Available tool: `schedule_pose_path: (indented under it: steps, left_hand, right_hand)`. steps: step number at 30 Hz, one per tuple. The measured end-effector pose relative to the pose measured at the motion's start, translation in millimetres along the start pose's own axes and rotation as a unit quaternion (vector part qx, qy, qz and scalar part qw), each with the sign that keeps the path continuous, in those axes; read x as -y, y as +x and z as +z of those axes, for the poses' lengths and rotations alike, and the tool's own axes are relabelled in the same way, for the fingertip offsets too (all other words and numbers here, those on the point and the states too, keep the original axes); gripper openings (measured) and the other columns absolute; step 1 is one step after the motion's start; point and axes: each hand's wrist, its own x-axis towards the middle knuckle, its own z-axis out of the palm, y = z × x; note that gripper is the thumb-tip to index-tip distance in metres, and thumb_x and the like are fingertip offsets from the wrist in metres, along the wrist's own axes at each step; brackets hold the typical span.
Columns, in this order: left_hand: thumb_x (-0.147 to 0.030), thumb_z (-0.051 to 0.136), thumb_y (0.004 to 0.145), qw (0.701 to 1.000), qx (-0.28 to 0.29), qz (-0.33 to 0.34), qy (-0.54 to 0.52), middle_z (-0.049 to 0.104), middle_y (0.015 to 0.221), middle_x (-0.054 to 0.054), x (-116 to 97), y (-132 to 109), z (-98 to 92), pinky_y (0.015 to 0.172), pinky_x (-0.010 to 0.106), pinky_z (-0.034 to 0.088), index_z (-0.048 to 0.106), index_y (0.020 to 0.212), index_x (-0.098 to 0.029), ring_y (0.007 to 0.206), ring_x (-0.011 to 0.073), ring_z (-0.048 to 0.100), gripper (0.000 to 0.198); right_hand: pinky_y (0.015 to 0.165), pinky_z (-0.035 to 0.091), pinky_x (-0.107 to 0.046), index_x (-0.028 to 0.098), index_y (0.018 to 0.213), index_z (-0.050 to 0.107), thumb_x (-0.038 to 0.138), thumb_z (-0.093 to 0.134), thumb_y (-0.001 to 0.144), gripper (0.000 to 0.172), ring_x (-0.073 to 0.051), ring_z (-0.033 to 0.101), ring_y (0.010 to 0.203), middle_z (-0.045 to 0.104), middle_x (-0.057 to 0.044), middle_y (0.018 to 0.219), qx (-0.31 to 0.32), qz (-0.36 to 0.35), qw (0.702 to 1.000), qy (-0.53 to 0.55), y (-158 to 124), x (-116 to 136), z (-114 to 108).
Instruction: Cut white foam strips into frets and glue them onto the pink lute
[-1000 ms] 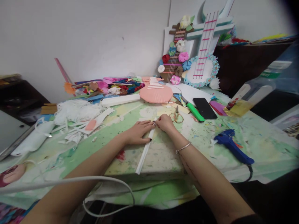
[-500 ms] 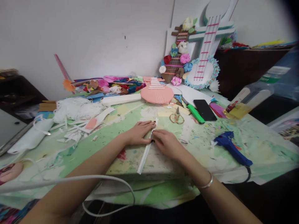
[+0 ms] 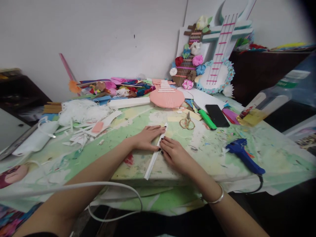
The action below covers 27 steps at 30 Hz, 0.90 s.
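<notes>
A narrow white folded strip [image 3: 151, 165], seemingly paper or card, lies slanted on the paint-stained table with its near end close to the front edge. My left hand [image 3: 147, 138] rests across its upper part, fingers stretched out flat and thumb apart. On the strip's right edge are the fingertips of my right hand [image 3: 175, 154], slightly bent, with the thumb below them and apart. The hands cover part of the strip's middle. Beyond them lie small gold-handled scissors [image 3: 187, 122].
A green utility knife [image 3: 206, 119] and a black phone [image 3: 217, 115] lie at right, behind a blue glue gun [image 3: 245, 156]. A pink lute-shaped craft [image 3: 166, 98] sits at the back. White scraps [image 3: 82, 136] cover the left. A white cable [image 3: 108, 184] loops across the front.
My right fingers have loosened from a tighter pinch at the strip and now lie flatter along its edge. My left hand stays on the strip. The view has shifted slightly.
</notes>
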Motion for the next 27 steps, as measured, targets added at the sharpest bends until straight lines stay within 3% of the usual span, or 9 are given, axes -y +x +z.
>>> schedule_pose_path:
  steps: [5, 12, 27]
  left_hand:
    - [-0.05, 0.056, 0.075, 1.0, 0.024, 0.015, -0.014, 0.026, 0.15, 0.01, 2.3, 0.7, -3.4, 0.109, 0.045, 0.014, 0.026, 0.141, -0.02, 0.137, 0.0309, 0.02, 0.079]
    - [-0.051, 0.058, 0.073, 0.998, 0.063, 0.014, -0.022, 0.019, 0.152, 0.01, 3.0, 2.5, -9.3, 0.109, 0.047, 0.011, 0.022, 0.143, -0.021, 0.138, 0.0328, 0.015, 0.084]
    - [-0.061, 0.06, 0.066, 0.993, 0.104, 0.034, -0.035, 0.013, 0.153, 0.011, 13.0, 6.5, -10.9, 0.109, 0.048, 0.006, 0.013, 0.145, -0.023, 0.139, 0.0355, 0.008, 0.099]
  right_hand:
    - [0.102, 0.036, -0.044, 0.008, 0.117, 0.056, 0.016, 0.039, 0.089, 0.034, -0.027, 0.042, 0.125, 0.058, -0.017, 0.124, 0.024, 0.005, 1.0, -0.018, 0.6, 3.8, -5.4]
    - [0.104, 0.029, -0.048, 0.013, 0.122, 0.052, 0.019, 0.039, 0.09, 0.035, -0.027, 0.039, 0.127, 0.055, -0.013, 0.129, 0.058, 0.015, 0.998, -0.025, 0.3, 5.1, -10.2]
    - [0.105, 0.028, -0.049, 0.011, 0.123, 0.052, 0.018, 0.037, 0.091, 0.036, -0.026, 0.038, 0.129, 0.053, -0.014, 0.131, 0.075, 0.023, 0.997, -0.02, 0.7, 5.6, -11.6]
